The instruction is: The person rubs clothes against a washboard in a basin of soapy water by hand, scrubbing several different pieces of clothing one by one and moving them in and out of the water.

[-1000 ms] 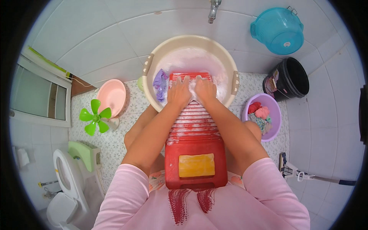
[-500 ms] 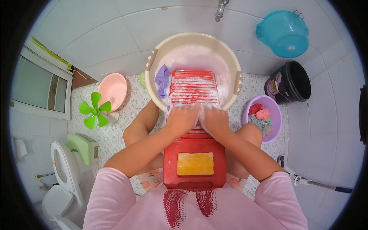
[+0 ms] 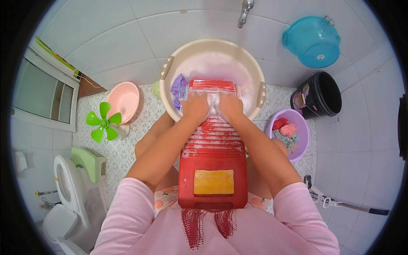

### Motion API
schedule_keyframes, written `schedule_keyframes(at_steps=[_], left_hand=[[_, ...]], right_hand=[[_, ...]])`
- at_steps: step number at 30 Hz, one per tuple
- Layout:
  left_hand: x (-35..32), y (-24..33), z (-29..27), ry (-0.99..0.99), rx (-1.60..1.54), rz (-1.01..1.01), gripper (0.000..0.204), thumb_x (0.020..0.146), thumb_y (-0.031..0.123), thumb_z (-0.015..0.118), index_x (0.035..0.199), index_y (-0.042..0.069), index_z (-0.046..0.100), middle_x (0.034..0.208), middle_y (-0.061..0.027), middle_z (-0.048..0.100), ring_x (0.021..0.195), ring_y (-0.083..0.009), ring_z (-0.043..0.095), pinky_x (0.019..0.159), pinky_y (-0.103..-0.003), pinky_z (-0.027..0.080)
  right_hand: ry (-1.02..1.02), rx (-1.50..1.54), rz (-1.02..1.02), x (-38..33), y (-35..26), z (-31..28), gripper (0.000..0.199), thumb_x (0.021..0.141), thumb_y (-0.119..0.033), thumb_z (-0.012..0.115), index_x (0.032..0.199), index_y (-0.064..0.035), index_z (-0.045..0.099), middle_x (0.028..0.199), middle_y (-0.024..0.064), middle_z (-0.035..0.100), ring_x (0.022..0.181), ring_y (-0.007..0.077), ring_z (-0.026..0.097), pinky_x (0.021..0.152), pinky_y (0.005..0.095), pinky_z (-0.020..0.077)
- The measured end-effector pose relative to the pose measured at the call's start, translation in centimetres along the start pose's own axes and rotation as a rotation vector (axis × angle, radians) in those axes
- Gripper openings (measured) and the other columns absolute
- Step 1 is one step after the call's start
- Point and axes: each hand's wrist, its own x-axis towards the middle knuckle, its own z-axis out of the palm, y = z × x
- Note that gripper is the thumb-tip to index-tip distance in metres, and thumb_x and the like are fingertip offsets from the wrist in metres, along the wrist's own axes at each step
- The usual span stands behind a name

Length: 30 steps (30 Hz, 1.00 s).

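A red washboard (image 3: 212, 157) slopes from my lap into a beige basin (image 3: 170, 108) of sudsy water. Both my left hand (image 3: 197, 106) and my right hand (image 3: 229, 104) are closed, pressed side by side on its ridges near the upper end. Between them they grip a pale, foam-covered cloth (image 3: 213, 104), mostly hidden by the fingers. Suds whiten the ridges. A yellow soap bar (image 3: 213, 182) lies in the recess at the board's near end. At the basin's left side, a purple cloth (image 3: 179, 86) hangs partly in the water.
To the right stand a lilac tub (image 3: 304, 127) of clothes and a black bucket (image 3: 327, 95); a blue basin (image 3: 312, 42) hangs above. At left are a pink basin (image 3: 124, 100), a green-bladed fan (image 3: 104, 122) and a toilet (image 3: 70, 187). A tap (image 3: 244, 15) projects over the basin.
Both hands have slid away from me up the washboard, carrying the foamy cloth toward the basin. My arms are straighter, and the lower ridges are now uncovered.
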Motion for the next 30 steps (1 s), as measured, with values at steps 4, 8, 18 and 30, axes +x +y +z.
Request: schedule_keyframes(at_steps=[4,8,18,30], left_hand=[[-5.8,0.1,-4.7,0.075,-0.111,0.219,0.026,0.087,0.029,0.054,0.099,0.007,0.055,0.103,-0.0153,0.054,0.102,-0.0349,0.051,0.077,-0.052,0.042],[-8.6,-0.3,-5.6,-0.046,-0.134,0.438,0.022,0.085,0.024,0.055,0.1,0.009,0.057,0.094,-0.012,0.059,0.088,-0.0298,0.056,0.073,-0.045,0.046],[1.8,-0.4,0.4,-0.104,-0.023,0.182,0.019,0.083,0.016,0.051,0.093,0.003,0.06,0.084,-0.019,0.065,0.073,-0.0332,0.066,0.063,-0.045,0.052],[-6.0,-1.9,-3.7,0.018,-0.103,0.405,0.028,0.087,0.029,0.055,0.103,0.008,0.062,0.092,-0.018,0.061,0.084,-0.0345,0.062,0.073,-0.045,0.05]], right_hand=[[0.03,0.149,-0.127,-7.0,-1.0,-4.4,0.018,0.083,-0.022,0.054,0.09,-0.0058,0.058,0.076,0.0166,0.064,0.068,0.0358,0.064,0.062,0.0496,0.0491],[0.133,0.047,-0.235,-12.1,-2.3,-5.1,0.015,0.08,-0.021,0.059,0.084,-0.0071,0.057,0.07,0.0124,0.06,0.062,0.0324,0.062,0.055,0.0479,0.0476],[0.054,-0.006,0.096,-0.2,-1.0,0.2,0.01,0.077,-0.012,0.054,0.079,-0.0044,0.06,0.071,0.0197,0.065,0.073,0.0353,0.067,0.063,0.0473,0.0517],[0.045,0.202,-0.116,-8.3,-1.4,-3.3,0.019,0.08,-0.021,0.059,0.091,-0.0053,0.058,0.073,0.0172,0.064,0.069,0.0374,0.063,0.063,0.0498,0.0489]])
